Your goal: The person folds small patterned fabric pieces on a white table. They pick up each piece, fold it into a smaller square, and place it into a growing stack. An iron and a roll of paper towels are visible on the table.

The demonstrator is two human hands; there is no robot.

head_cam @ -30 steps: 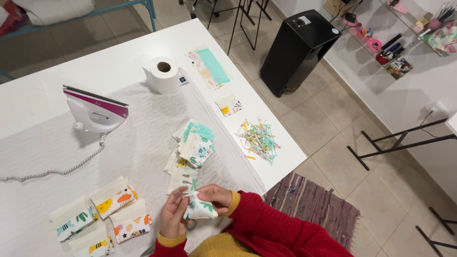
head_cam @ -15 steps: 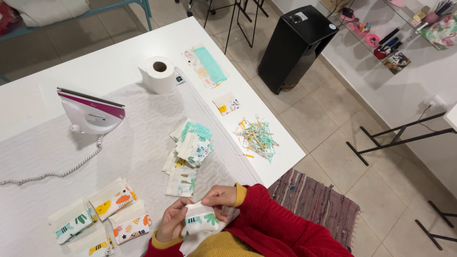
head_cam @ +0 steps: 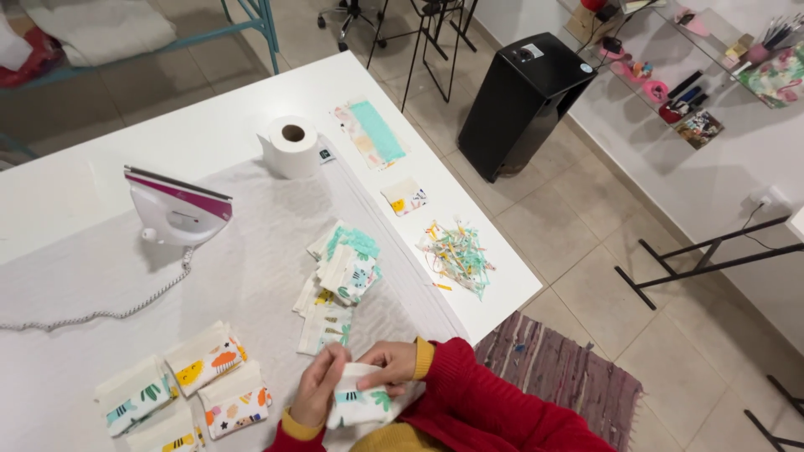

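On the white table [head_cam: 100, 192], a printed cloth [head_cam: 360, 404] is gripped by the left hand [head_cam: 318, 387] and right hand [head_cam: 387, 365], flanked by cloth piles [head_cam: 339, 280] and an iron [head_cam: 177, 209].

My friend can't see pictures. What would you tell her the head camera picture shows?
Two hands, the left hand and the right hand, hold a small printed fabric piece over a white table. On the table are more folded fabric pieces, an upright iron, a paper roll and colourful scraps.

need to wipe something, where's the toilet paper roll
In the head view, the toilet paper roll stands on the white table, toward its far side, right of the iron and left of a teal fabric strip.
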